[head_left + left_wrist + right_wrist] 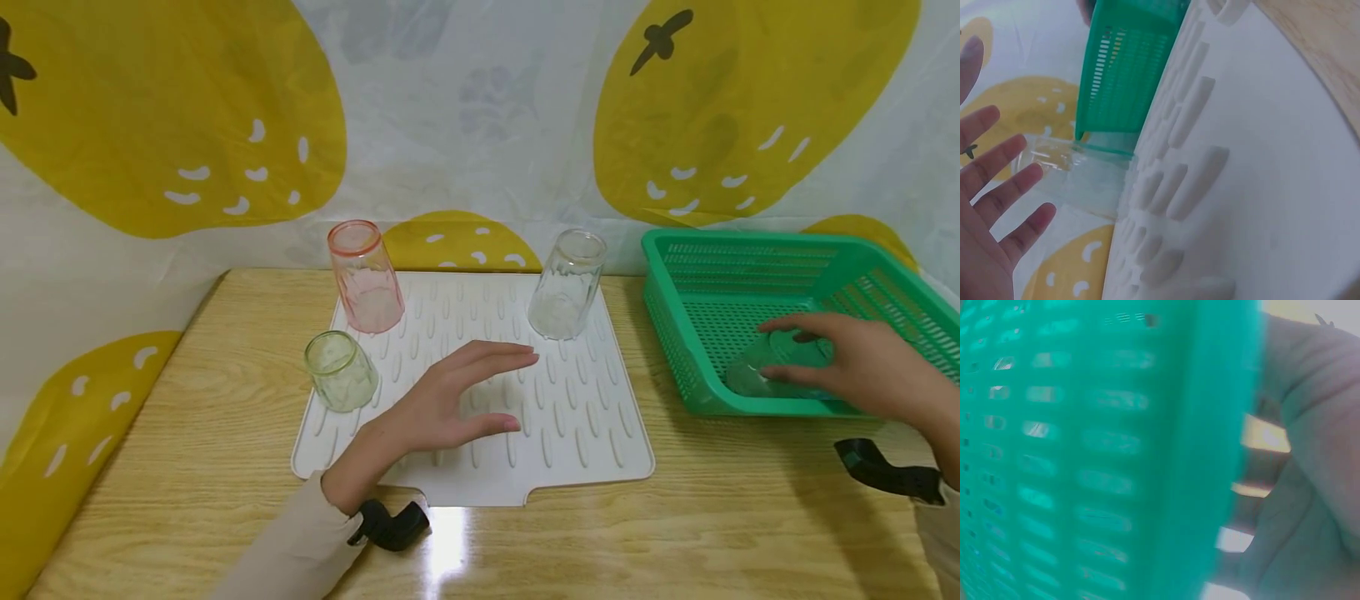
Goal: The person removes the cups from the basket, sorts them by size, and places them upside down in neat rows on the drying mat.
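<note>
My left hand (450, 400) hovers over the white ridged mat (480, 487), its fingers extended and its thumb apart from them, holding nothing. In the left wrist view its spread fingers (1004, 169) overlap a clear glass. My right hand (862, 362) reaches into the green basket (693, 392), thumb and fingers curved round a clear glass (750, 375) near the front wall. The basket's slotted wall (1110, 450) hides that glass's shape in the right wrist view. On the mat stand a pink glass (367, 287), a short green glass (341, 379) and another clear glass (564, 292).
A wooden table (187, 467) carries the mat and, at the right, the basket. Behind them hangs a white cloth (480, 108) with yellow fruit prints. The pink and green glasses are at the mat's left side, the standing clear one at its back right.
</note>
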A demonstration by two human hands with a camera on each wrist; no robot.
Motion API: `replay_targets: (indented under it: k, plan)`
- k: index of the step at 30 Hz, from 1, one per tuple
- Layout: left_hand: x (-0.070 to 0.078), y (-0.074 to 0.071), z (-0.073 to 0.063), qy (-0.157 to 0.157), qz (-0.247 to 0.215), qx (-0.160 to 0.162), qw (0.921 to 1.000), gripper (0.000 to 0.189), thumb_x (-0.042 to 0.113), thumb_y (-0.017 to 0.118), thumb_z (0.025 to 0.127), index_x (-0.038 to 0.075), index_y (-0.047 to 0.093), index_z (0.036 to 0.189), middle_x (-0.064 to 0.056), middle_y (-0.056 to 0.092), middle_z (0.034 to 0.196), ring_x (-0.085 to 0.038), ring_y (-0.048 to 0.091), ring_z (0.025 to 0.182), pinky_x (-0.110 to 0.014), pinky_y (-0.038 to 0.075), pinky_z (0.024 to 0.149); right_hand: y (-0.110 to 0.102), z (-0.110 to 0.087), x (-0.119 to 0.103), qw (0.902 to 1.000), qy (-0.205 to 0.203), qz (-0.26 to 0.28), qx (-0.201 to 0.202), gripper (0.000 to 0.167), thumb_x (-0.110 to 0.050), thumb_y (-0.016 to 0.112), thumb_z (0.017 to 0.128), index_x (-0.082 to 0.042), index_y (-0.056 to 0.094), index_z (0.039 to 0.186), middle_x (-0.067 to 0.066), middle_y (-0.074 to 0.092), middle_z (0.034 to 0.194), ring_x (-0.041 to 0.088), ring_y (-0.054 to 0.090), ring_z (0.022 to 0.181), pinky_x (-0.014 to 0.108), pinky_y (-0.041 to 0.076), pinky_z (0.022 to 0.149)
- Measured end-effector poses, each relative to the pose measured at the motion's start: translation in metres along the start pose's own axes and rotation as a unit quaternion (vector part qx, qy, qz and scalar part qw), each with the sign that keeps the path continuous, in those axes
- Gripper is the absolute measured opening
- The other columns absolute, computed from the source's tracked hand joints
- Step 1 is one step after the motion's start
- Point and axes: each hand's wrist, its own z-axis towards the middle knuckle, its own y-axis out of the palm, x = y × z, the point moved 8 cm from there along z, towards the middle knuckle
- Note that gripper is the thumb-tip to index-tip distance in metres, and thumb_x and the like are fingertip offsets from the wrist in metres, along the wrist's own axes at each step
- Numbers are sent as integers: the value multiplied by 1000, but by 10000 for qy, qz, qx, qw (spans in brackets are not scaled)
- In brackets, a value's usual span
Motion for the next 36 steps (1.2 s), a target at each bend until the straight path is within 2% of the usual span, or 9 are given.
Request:
replay_targets:
  k: [6,10,12,14,16,19,24,27,36]
  plan:
    - [-2,6,13,-86,-143,-60,9998,68,28,79,80,9,50,138,1,49,140,-13,40,130,-32,33,106,-17,-6,-6,9977,92,301,598,55,-24,81,77,-6,59,123,24,54,122,46,54,99,60,46,75]
    - [-5,9,20,-142,-260,-88,9995,72,29,79,79,11,47,141,4,48,141,-12,39,131,-32,31,107,-27,-9,-11,9926,292,713,934,55,-18,78,81,-1,55,127,27,49,125,48,49,102,62,41,80]
    - [-6,9,23,-152,-332,-69,9993,73,29,80,79,11,47,142,4,47,142,-12,39,131,-32,31,108,-29,-10,-8,9886,358,1008,1063,56,-15,76,83,-1,52,131,28,46,127,50,45,108,63,37,87]
    - [-7,9,25,-150,-401,-18,9991,74,28,80,78,10,46,142,3,47,142,-12,39,131,-32,30,108,-27,-11,3,9838,401,1154,1314,58,-15,74,85,-9,50,137,19,47,131,36,43,122,50,35,101]
    - [-9,8,27,-188,-445,32,9988,76,28,81,77,9,46,142,2,47,142,-12,39,131,-32,30,108,-24,-12,17,9785,432,1274,1563,62,-15,73,86,-20,47,142,7,46,137,16,38,131,31,29,108]
    - [-11,6,31,-231,-517,127,9983,79,27,84,75,9,46,142,2,47,142,-12,39,131,-31,31,108,-27,-15,20,9686,421,1442,1981,65,-13,72,87,-31,45,143,-8,45,139,-11,35,122,7,23,97]
    - [-14,6,41,-361,-702,219,9966,82,27,86,72,11,46,142,3,46,143,-10,41,129,-32,38,102,-51,-19,-21,9527,205,1938,2332,62,0,71,85,-18,50,140,-13,47,134,-14,40,113,4,29,91]
    - [-16,8,48,-438,-785,260,9956,83,27,86,71,12,46,142,5,45,143,-10,43,127,-32,42,97,-59,-21,-39,9477,116,2039,2453,61,3,70,84,-14,51,139,-21,46,130,-17,41,108,1,31,86]
    - [-14,24,67,-444,-1055,267,9931,83,23,86,72,10,45,143,4,47,141,-7,46,119,-25,41,95,-67,-19,-58,9405,-332,2066,2675,63,11,72,79,-9,54,136,-18,49,130,-15,45,108,2,35,85]
